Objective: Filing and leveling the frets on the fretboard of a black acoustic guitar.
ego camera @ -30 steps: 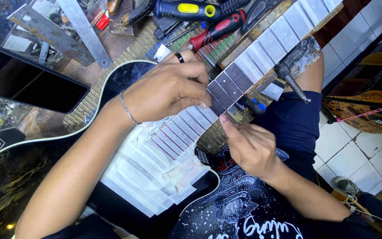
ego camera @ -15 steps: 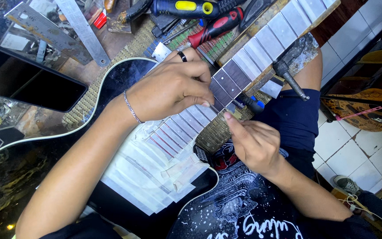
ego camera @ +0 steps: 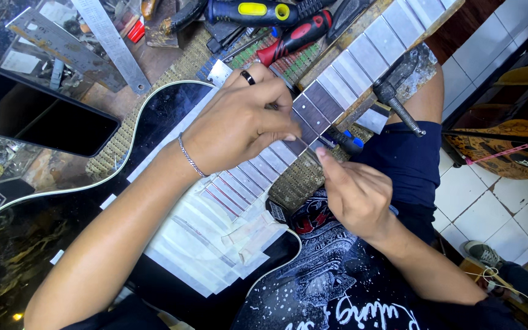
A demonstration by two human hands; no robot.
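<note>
Masking tape (ego camera: 215, 232), pale and matte, covers most of the guitar's fretboard (ego camera: 319, 101) in overlapping strips, leaving a few bare rectangles of dark reddish-brown wood between thin metal frets. The fretboard runs diagonally across a glossy black guitar body (ego camera: 25, 244) edged with cream binding, its lacquer mirror-like. The left hand (ego camera: 239, 122) lies palm-down across the fretboard where the taped part meets the bare wood, fingers curled and pressing on the surface, a dark ring on one finger and a fine chain bracelet at the wrist; it grasps nothing. The right hand (ego camera: 355, 195) sits just beside the near edge of the fretboard, thumb and fingertips pinched together at the tape's edge; whether a strip is caught between them cannot be told. Beyond the fretboard lie screwdrivers with a blue-and-yellow handle (ego camera: 258, 11) and a red-and-black handle (ego camera: 294, 33), and a flat steel ruler (ego camera: 111, 43). A metal clamp (ego camera: 398, 91) with a threaded screw grips the fretboard's near side. A flat black slab (ego camera: 38, 116) with rounded corners lies beside the guitar body.
</note>
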